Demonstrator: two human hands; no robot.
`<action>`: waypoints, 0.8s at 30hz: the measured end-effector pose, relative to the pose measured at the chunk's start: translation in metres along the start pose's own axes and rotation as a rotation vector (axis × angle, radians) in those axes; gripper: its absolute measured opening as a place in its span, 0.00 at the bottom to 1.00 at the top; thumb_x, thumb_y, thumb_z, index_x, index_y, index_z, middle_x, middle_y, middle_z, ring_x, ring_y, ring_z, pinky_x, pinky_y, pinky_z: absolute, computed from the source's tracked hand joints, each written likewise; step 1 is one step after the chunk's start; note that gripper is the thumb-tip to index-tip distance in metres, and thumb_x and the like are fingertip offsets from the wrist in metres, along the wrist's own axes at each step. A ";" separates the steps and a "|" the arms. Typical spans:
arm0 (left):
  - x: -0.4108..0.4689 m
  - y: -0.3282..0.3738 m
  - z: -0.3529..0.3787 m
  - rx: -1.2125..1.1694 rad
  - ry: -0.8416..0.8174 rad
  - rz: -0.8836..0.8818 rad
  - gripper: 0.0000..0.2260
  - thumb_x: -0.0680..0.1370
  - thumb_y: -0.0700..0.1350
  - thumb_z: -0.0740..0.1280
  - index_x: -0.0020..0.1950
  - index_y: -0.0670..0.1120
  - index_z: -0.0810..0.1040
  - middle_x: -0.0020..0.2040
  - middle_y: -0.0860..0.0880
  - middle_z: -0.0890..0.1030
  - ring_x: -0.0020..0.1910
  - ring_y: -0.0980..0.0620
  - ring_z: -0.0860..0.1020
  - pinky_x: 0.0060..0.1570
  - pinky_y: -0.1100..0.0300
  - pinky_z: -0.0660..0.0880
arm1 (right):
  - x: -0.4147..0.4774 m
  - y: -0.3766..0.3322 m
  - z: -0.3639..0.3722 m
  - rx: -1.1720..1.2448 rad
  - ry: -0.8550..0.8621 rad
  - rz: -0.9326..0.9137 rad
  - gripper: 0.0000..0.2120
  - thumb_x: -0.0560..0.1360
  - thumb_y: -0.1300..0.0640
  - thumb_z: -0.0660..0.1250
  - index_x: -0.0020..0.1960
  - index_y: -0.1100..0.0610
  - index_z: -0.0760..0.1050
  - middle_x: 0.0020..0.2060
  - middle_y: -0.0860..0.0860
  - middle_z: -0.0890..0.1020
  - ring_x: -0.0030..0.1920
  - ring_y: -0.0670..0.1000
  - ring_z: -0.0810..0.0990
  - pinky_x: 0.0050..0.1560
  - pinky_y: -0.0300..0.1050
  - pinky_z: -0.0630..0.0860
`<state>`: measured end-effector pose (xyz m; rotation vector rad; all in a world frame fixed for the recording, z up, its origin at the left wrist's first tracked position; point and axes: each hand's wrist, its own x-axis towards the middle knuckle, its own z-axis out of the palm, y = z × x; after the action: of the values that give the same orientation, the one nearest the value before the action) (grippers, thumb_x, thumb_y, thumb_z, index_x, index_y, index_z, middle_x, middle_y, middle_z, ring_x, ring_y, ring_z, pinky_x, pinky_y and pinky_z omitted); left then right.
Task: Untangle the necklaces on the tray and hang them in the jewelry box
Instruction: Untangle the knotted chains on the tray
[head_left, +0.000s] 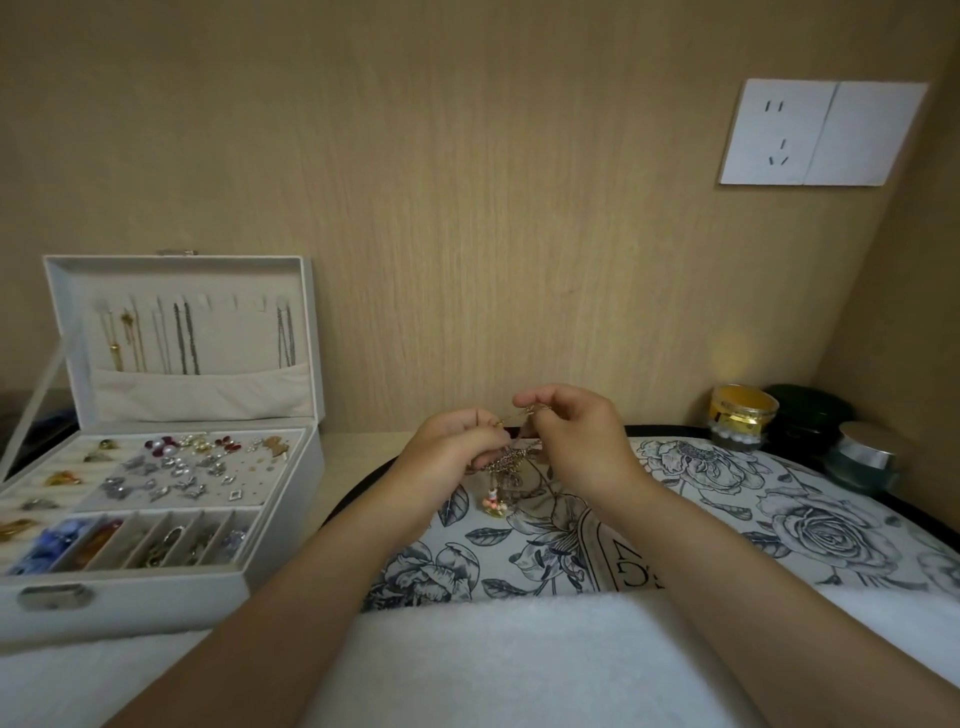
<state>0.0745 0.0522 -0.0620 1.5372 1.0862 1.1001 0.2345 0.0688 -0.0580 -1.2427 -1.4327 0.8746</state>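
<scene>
A tangle of thin gold chains hangs between my hands above the floral tray. A small pink and orange pendant dangles from it just over the tray. My left hand grips the lower part of the tangle. My right hand pinches a strand a little higher, at fingertip level. The white jewelry box stands open at the left. Several necklaces hang from hooks inside its lid.
The box's lower trays hold earrings, rings and beads. At the back right stand a gold-lidded jar, a dark round jar and a silver-lidded jar. A white towel lies in front. A wall socket sits on the wood panel.
</scene>
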 end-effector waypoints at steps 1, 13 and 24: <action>0.000 -0.001 -0.001 -0.027 0.005 0.009 0.08 0.79 0.42 0.66 0.40 0.45 0.77 0.29 0.52 0.71 0.33 0.55 0.71 0.48 0.56 0.66 | -0.001 -0.004 -0.001 0.164 -0.085 0.075 0.13 0.80 0.65 0.61 0.51 0.52 0.82 0.36 0.49 0.81 0.31 0.48 0.73 0.37 0.43 0.75; 0.004 -0.011 -0.004 -0.158 0.043 -0.005 0.06 0.77 0.44 0.68 0.40 0.46 0.77 0.28 0.52 0.72 0.36 0.50 0.71 0.52 0.54 0.67 | 0.004 -0.006 -0.024 0.114 -0.398 0.088 0.13 0.74 0.67 0.65 0.54 0.56 0.78 0.31 0.46 0.74 0.31 0.46 0.69 0.39 0.43 0.68; 0.000 -0.006 -0.001 -0.030 0.017 0.034 0.09 0.80 0.40 0.65 0.40 0.45 0.77 0.28 0.51 0.74 0.32 0.55 0.73 0.57 0.58 0.68 | 0.006 0.000 -0.014 -0.269 0.062 0.064 0.12 0.74 0.53 0.74 0.40 0.63 0.82 0.28 0.54 0.83 0.23 0.52 0.77 0.30 0.46 0.78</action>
<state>0.0731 0.0529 -0.0674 1.5305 1.0533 1.1494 0.2483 0.0731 -0.0539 -1.5102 -1.5029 0.6951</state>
